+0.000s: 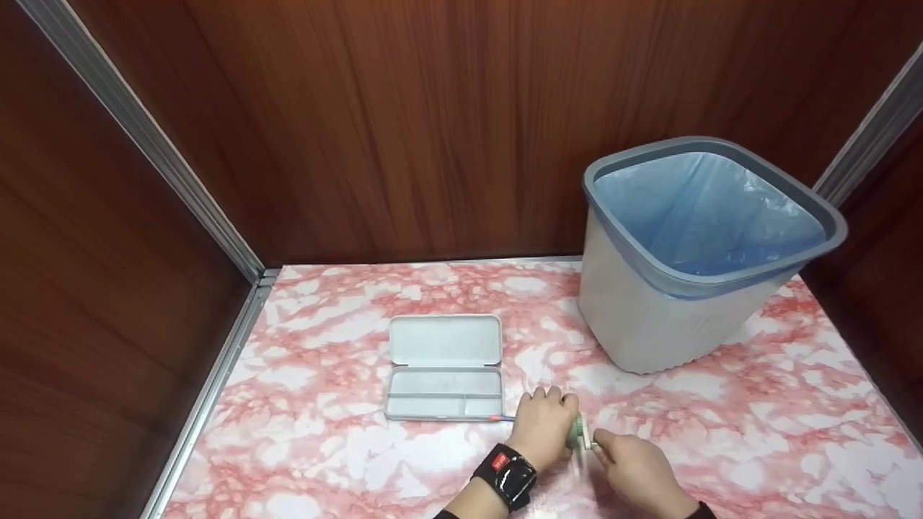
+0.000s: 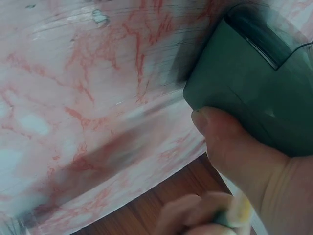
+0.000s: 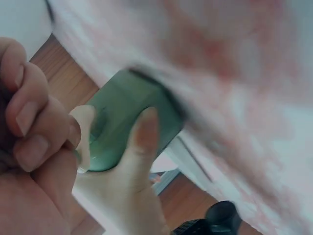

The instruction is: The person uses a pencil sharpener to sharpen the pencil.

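Note:
A green hand-crank pencil sharpener (image 3: 124, 105) stands on the table, mostly covered by my left hand (image 1: 544, 425) in the head view. That hand grips its body, with the thumb (image 2: 230, 134) lying along the side in the left wrist view. My right hand (image 1: 638, 465) pinches the small knob of the cream crank (image 1: 586, 435) on the sharpener's right side. A thin blue pencil-like stick (image 1: 508, 418) with a red end pokes out left of my left hand; its other end is hidden. Beside it lies an open grey pencil case (image 1: 445, 366).
A tall light bin (image 1: 649, 324) with a grey rim and blue liner stands at the back right. Brown wood-look panels (image 1: 404, 130) close in the back and sides of the red-and-white marbled table (image 1: 317, 461).

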{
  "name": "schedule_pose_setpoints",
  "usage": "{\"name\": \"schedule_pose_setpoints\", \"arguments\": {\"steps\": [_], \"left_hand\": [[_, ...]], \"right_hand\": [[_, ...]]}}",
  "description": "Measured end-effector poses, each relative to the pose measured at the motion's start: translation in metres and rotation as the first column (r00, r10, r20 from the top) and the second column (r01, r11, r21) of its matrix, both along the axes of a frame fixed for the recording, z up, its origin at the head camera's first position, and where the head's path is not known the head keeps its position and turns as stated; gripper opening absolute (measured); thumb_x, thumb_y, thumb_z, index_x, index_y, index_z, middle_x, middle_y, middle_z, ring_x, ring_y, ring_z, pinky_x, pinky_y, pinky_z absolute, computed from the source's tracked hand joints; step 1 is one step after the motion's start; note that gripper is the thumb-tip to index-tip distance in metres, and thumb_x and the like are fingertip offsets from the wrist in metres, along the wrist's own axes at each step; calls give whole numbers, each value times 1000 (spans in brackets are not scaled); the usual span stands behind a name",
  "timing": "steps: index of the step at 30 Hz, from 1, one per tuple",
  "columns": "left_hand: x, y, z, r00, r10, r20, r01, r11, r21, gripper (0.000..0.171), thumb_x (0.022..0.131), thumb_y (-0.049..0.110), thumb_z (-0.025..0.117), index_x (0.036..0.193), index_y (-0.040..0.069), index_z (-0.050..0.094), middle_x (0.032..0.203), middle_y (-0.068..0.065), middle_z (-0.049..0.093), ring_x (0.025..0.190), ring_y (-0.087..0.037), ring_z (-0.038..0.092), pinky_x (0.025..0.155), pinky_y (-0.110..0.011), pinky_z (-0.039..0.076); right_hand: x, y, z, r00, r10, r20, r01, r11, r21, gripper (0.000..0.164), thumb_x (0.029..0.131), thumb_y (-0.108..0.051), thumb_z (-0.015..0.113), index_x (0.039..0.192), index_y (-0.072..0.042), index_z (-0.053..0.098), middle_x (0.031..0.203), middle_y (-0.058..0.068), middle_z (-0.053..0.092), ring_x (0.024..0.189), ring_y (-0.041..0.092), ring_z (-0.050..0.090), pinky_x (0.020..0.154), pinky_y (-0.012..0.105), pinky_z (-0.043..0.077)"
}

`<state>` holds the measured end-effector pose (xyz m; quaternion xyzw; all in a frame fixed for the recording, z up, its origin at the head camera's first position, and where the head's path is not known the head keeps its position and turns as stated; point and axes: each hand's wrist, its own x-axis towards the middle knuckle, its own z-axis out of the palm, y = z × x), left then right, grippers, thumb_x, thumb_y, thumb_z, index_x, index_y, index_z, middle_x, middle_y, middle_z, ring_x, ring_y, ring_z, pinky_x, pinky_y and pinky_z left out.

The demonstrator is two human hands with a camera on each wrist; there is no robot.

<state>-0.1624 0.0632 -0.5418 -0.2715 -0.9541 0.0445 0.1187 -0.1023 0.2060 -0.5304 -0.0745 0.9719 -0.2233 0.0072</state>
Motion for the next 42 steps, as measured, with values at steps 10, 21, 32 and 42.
{"name": "schedule_pose_setpoints", "arguments": {"steps": [10,21,32,42], "left_hand": [[1,2,1,999,-11,42,11,1000,10,64,48,55,81,93,23,49,89,5,59,78,-13,55,61,-26,39],[0,1,0,1000,-19,23,19,1000,9,66,49,54,80,98,23,49,90,5,59,78,-13,56,62,-27,40],[-2,-1,-1,1000,-15,-27,16,1000,16,69,45,53,81,98,22,49,88,5,59,77,-14,56,60,-29,40],[-1,0,-1,1000,-4,-5,4,1000,-9,68,46,55,81,96,22,50,90,5,59,79,-14,56,61,-29,40]], "right_hand": [[-10,4,11,999,-23,-42,22,999,-26,26,85,-16,58,66,-19,41,54,-7,31,50,10,33,48,26,25],[-44,6,18,1000,-13,-7,13,1000,-16,22,88,-16,53,68,-16,42,56,-2,34,50,14,36,47,28,26],[-69,5,1,1000,-11,28,11,1000,7,19,85,-17,53,68,-16,45,61,3,45,57,17,42,51,32,31],[-71,6,-19,994,-19,108,16,999,33,14,88,-21,51,81,-11,57,83,12,64,78,32,62,62,47,43]]}}
